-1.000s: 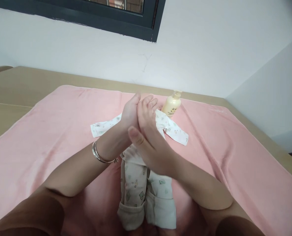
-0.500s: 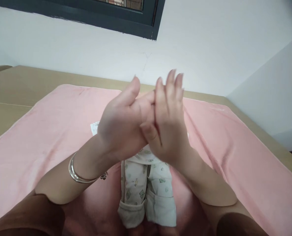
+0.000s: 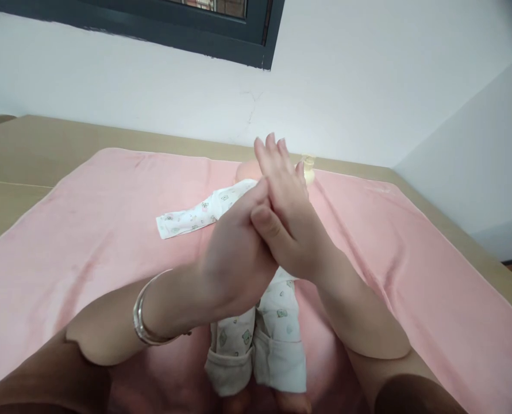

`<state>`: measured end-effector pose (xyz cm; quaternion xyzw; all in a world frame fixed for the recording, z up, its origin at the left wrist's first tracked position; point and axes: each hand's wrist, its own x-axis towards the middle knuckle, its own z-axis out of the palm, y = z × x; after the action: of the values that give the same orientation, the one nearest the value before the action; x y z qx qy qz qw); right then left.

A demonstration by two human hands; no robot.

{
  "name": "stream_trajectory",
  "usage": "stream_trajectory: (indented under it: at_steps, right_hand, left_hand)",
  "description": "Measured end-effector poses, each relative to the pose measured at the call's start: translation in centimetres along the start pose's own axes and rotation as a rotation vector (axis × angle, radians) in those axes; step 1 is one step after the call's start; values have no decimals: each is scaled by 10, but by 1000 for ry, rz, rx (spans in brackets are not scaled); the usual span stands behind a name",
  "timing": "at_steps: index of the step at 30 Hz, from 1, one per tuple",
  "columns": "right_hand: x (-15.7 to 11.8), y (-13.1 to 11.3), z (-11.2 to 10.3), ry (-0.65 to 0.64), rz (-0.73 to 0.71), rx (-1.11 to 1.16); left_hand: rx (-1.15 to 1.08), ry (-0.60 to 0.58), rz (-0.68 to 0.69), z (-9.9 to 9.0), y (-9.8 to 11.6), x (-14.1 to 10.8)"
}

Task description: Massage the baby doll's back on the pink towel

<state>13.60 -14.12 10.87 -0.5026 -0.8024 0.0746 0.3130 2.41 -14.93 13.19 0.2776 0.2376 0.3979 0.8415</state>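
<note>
My left hand (image 3: 241,253) and my right hand (image 3: 288,218) are pressed palm to palm above a small dressed figure. The right hand's fingers are stretched out and point up and away. Most of the left hand's fingers are hidden behind the right hand; its thumb lies against the right hand. Nothing shows between the palms. Below them lies the figure in white patterned clothes (image 3: 281,313), a sleeve (image 3: 187,221) spread to the left, cuffed trouser legs toward me. My hands cover its chest, and only a part of its head (image 3: 247,171) shows.
A pink blanket (image 3: 122,201) lies under the figure on a wooden table (image 3: 66,133). A pale yellow bottle-like object (image 3: 308,168) stands near the blanket's far edge. Behind are a white wall (image 3: 346,86) and a dark window frame (image 3: 238,43).
My left hand has moved right and turned, its thumb now against the right hand. The right hand has tilted left. The figure's left-side sleeve, part of its head and the yellow object have come into view.
</note>
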Motion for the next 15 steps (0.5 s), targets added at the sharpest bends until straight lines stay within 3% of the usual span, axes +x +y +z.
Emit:
stream_trajectory:
  at_steps: [3,6,11,15]
  right_hand:
    - [2,1,5,60,33,-34]
    - [-3,-7,11,72,-25,-86]
    - [-26,-25,28,108,-260,-76]
    - [-35,-33,36,116,-300,-18]
  left_hand:
    - [26,-125,28,-13,10,-5]
    - [131,-174,58,-31,25,-4]
    - [319,-32,229,-34,38,7]
    - [397,35,302,-28,18,21]
